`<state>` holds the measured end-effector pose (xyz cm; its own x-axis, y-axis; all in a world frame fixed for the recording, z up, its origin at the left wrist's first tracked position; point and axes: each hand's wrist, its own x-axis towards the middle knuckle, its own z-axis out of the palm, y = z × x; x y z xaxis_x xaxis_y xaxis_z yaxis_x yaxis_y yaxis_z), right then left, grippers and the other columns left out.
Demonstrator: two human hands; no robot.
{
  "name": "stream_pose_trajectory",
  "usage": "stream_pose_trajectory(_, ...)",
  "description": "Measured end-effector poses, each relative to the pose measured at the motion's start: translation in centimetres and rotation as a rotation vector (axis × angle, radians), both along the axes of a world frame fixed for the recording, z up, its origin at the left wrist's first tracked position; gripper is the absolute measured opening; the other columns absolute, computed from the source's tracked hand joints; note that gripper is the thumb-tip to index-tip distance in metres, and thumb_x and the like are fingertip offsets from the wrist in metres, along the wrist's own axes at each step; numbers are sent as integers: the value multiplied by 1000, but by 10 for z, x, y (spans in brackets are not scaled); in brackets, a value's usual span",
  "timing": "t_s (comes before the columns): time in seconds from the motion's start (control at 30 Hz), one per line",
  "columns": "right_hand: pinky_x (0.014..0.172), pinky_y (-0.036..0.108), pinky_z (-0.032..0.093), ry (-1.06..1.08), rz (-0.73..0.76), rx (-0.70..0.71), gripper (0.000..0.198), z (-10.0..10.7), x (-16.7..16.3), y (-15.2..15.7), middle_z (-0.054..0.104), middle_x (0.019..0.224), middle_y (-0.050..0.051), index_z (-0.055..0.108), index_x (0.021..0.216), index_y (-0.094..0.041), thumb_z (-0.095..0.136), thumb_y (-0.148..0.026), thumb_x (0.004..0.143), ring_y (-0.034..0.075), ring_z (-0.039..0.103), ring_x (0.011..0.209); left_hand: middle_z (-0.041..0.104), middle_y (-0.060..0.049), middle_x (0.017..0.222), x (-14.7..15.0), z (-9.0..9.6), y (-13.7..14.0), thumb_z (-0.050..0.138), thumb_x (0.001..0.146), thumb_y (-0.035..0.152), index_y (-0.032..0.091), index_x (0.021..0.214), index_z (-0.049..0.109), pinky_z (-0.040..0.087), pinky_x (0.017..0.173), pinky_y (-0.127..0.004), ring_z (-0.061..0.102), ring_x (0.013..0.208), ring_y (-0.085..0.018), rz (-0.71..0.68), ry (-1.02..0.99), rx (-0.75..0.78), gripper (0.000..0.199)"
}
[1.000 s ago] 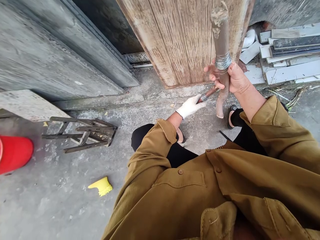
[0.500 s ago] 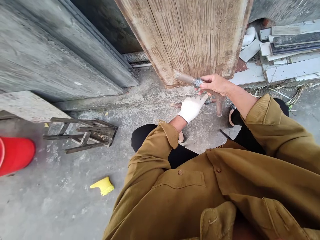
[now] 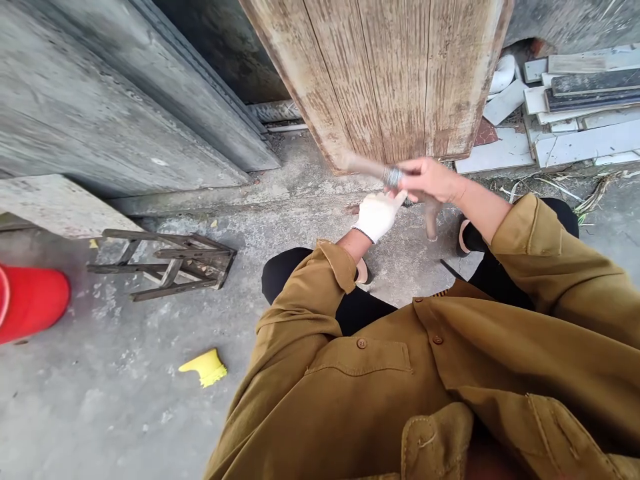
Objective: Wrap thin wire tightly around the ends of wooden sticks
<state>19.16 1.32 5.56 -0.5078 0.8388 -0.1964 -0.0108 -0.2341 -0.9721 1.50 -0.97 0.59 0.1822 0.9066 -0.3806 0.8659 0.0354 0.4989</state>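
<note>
My right hand (image 3: 430,179), bare, is closed around a brown wooden stick (image 3: 365,165) that has thin metal wire (image 3: 393,176) wound about it. The stick is blurred by motion. A short wooden leg (image 3: 431,220) shows below the hand, apparently part of the same piece. My left hand (image 3: 376,215) wears a white glove and is just left of the right one. Its fingers reach to the underside of the right fingers; whatever they pinch is hidden. Behind the glove, the end of another brown stick (image 3: 352,209) lies on the ground.
A weathered wooden panel (image 3: 380,80) leans ahead of me. At left are grey boards (image 3: 125,113), a small wooden ladder-like frame (image 3: 170,263), a red bucket (image 3: 35,303) and a yellow piece (image 3: 205,367) on the concrete. Stacked white boards (image 3: 585,143) lie at right.
The wire-wound stick has dipped slightly and now blurs with motion. My left fingers have drawn in against the right hand, covering more of the stick on the ground.
</note>
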Motion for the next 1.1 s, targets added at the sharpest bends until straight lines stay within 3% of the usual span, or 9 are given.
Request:
stream_pose_trajectory(0.07, 41, 20, 42, 102, -210, -33, 30, -2, 11, 14, 78, 93, 4, 72, 104, -19, 82, -38, 84, 13, 68, 67, 70, -16, 119, -1, 2, 1, 40, 106, 19, 19, 149, 63, 52, 103, -42, 67, 114, -26, -270, 86, 156, 49)
stream_pose_trajectory(0.17, 42, 21, 43, 155, -317, -100, 38, -12, 18, 29, 75, 86, 5, 69, 103, -21, 84, -50, 83, 18, 74, 77, 71, -18, 112, 0, 0, 0, 35, 106, 14, 26, 161, 49, 49, 97, -47, 68, 109, -32, -646, 289, 391, 58)
stream_pose_trajectory(0.3, 43, 21, 43, 143, -273, -157, 42, -20, 4, 25, 72, 75, 3, 68, 104, -21, 85, -53, 82, 17, 72, 71, 70, -18, 110, 7, -8, -1, 30, 108, 15, 24, 162, 46, 48, 90, -46, 68, 105, -32, -751, 353, 459, 57)
stream_pose_trajectory(0.47, 44, 23, 43, 121, -146, -145, 47, -6, -14, 6, 74, 76, 3, 71, 111, -21, 87, -51, 78, 17, 69, 66, 70, -18, 116, 13, -23, 3, 38, 107, 17, 21, 142, 63, 51, 90, -42, 70, 108, -31, -598, 386, 319, 43)
stream_pose_trajectory(0.53, 46, 24, 46, 138, -144, -124, 51, -1, -7, 8, 76, 82, 4, 70, 116, -22, 86, -53, 78, 18, 71, 73, 70, -15, 120, 10, -25, 5, 47, 104, 18, 23, 144, 60, 53, 87, -39, 72, 106, -30, -542, 349, 232, 43)
stream_pose_trajectory(0.73, 54, 30, 52, 161, -474, 37, 43, 2, 46, 28, 76, 95, 7, 63, 104, -30, 78, -65, 82, 26, 70, 106, 70, -14, 133, -11, -15, 9, 52, 102, 27, 24, 157, 48, 55, 92, -37, 72, 115, -30, -328, 130, 137, 56)
stream_pose_trajectory(0.9, 50, 29, 46, 123, -527, 75, 45, 3, 57, 16, 76, 99, 6, 61, 95, -28, 82, -64, 78, 26, 72, 101, 68, -12, 140, -21, -3, 15, 54, 102, 37, 28, 170, 29, 54, 96, -37, 71, 116, -30, -264, -58, 153, 73)
stream_pose_trajectory(1.03, 48, 27, 44, 100, -498, 57, 45, 10, 50, 7, 76, 102, 6, 64, 98, -26, 84, -60, 75, 24, 74, 95, 72, -7, 136, -22, 2, 14, 43, 108, 48, 30, 159, 50, 52, 98, -36, 70, 120, -30, -257, -134, 152, 55)
stream_pose_trajectory(1.1, 49, 27, 45, 81, -465, 40, 43, 12, 48, 6, 76, 102, 7, 64, 98, -25, 83, -57, 77, 23, 73, 92, 73, -6, 131, -20, 4, 13, 48, 107, 46, 28, 153, 57, 51, 97, -35, 70, 118, -29, -283, -103, 147, 50)
